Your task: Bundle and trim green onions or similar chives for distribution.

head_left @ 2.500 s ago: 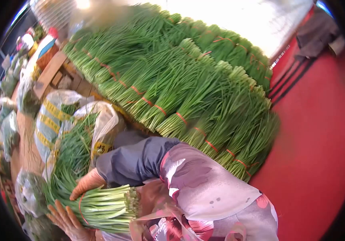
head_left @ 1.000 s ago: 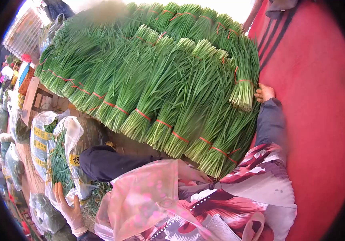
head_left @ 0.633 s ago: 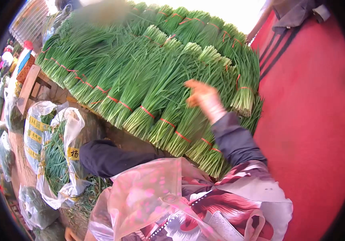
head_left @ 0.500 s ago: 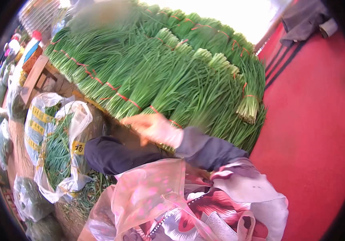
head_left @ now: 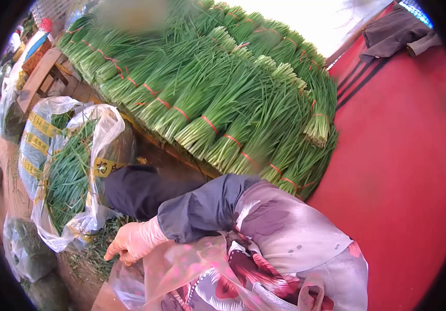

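Note:
My right hand [head_left: 136, 241], which seems to wear a thin wrinkled glove, is low on the left, in front of my pink translucent plastic apron [head_left: 181, 264]. Its fingers point left and down, slightly bent and apart, with nothing visible in them. Loose green leaf scraps [head_left: 96, 259] lie just beyond the fingertips. Up and left of the hand is an open clear plastic bag [head_left: 110, 124] with yellow printed strips, holding long green leaves [head_left: 70, 181]. Behind my arm, bundles of Chinese chives [head_left: 197, 127] tied with red bands are stacked in rows. My left hand is out of view.
A red panel [head_left: 389, 181] bounds the right side, with a dark cloth [head_left: 396, 31] over its top. A wooden stool [head_left: 39, 78] stands at upper left. More filled plastic bags [head_left: 23, 246] sit along the left. My dark trouser leg [head_left: 148, 192] lies beside the chive stack.
My right hand has come away from the edge of the chive stack, down and left to beside the apron. The view has shifted slightly, and more banded bundles show along the front row.

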{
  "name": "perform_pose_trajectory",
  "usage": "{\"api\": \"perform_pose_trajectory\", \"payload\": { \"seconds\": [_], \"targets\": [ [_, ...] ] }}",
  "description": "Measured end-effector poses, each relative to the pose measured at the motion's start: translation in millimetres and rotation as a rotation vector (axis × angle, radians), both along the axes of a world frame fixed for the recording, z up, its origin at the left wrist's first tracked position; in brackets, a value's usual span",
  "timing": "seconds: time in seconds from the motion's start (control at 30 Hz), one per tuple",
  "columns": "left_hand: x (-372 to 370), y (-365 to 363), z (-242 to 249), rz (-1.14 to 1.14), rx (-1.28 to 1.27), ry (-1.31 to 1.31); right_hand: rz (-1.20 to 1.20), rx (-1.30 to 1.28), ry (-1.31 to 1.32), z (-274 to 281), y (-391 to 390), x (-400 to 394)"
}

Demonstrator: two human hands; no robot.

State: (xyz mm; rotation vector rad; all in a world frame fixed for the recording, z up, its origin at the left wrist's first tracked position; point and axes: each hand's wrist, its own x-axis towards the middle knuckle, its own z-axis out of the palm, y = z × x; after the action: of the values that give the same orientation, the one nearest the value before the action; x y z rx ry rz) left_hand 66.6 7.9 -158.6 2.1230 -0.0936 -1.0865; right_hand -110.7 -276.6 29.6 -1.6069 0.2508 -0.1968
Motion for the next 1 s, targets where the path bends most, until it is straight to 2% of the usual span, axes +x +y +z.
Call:
{"api": "perform_pose_trajectory", "payload": {
  "seconds": [0.07,0.17,0.27,0.3,0.33,0.37,0.4,0.47,0.5,0.53,0.57,0.6,0.63,0.67,0.7,0.73,0.77,0.83,0.9,0.93,0.97,1.0],
  "targets": [
    [-5.3,15.4,-22.4,0.028,0.039,0.065,0.052,0.083,0.02,-5.3,7.5,5.7],
    [-9.1,38.5,-49.8,0.072,0.073,0.149,0.124,-0.016,0.05,-12.7,15.9,19.9],
    [-10.1,82.5,-71.4,0.174,0.087,0.199,0.043,-0.219,0.103,-18.6,13.4,33.0],
    [-20.0,107.8,-74.7,0.254,0.086,0.209,0.085,-0.104,0.188,7.0,9.0,29.8],
    [-35.2,129.3,-80.3,0.325,0.085,0.219,0.222,-0.067,0.097,9.5,23.8,54.6],
    [-56.3,149.6,-82.3,0.394,0.088,0.227,0.07,0.317,0.242,16.5,6.9,34.1],
    [-77.4,163.6,-89.7,0.456,0.087,0.227,0.121,0.441,0.184,11.0,0.9,36.7],
    [-118.1,198.0,-126.4,0.599,0.105,0.239,0.094,0.472,0.222,9.7,-3.0,72.3],
    [-151.2,210.6,-145.2,0.678,0.116,0.278,0.021,0.31,0.207,12.0,2.6,91.1],
    [-125.9,155.8,-77.2,0.799,0.069,0.083,-0.089,0.039,0.27,15.4,-10.3,93.3],
    [-149.0,168.4,-73.3,0.902,0.13,0.022,0.018,-0.007,0.242,1.4,4.8,125.3],
    [-157.2,183.7,-99.3,1.012,0.178,0.09,0.05,-0.044,0.236,-7.4,-2.1,135.8],
    [-162.5,200.4,-146.9,1.114,0.206,0.163,0.073,-0.092,0.219,-32.5,-6.8,148.4],
    [-168.8,158.0,-106.6,1.097,0.309,0.12,0.054,-0.075,0.229,-5.9,-65.1,142.0],
    [-171.3,165.6,-111.3,1.096,0.372,0.108,0.053,-0.106,0.241,-13.3,-51.8,147.5],
    [-174.9,181.2,-133.6,1.219,0.343,0.114,0.089,-0.102,0.266,-34.1,-35.4,158.6],
    [-158.0,182.6,-126.0,1.29,0.328,0.089,0.081,-0.095,0.263,-36.5,-30.8,163.3],
    [-158.0,212.9,-177.3,1.381,0.243,-0.14,0.112,-0.173,0.352,-49.3,-26.6,171.0],
    [-133.9,242.7,-213.3,1.415,0.242,-0.046,0.117,-0.17,0.389,-64.5,-12.7,179.2],
    [-151.3,229.0,-233.7,1.308,0.329,-0.04,0.109,-0.229,0.497,-52.6,-6.9,173.2],
    [-115.3,241.0,-230.4,1.209,0.424,-0.16,0.115,-0.213,0.472,-57.8,-0.4,182.4],
    [-78.6,229.0,-195.2,1.206,0.396,-0.17,0.118,-0.19,0.509,-59.4,5.1,181.9]
  ]
}}
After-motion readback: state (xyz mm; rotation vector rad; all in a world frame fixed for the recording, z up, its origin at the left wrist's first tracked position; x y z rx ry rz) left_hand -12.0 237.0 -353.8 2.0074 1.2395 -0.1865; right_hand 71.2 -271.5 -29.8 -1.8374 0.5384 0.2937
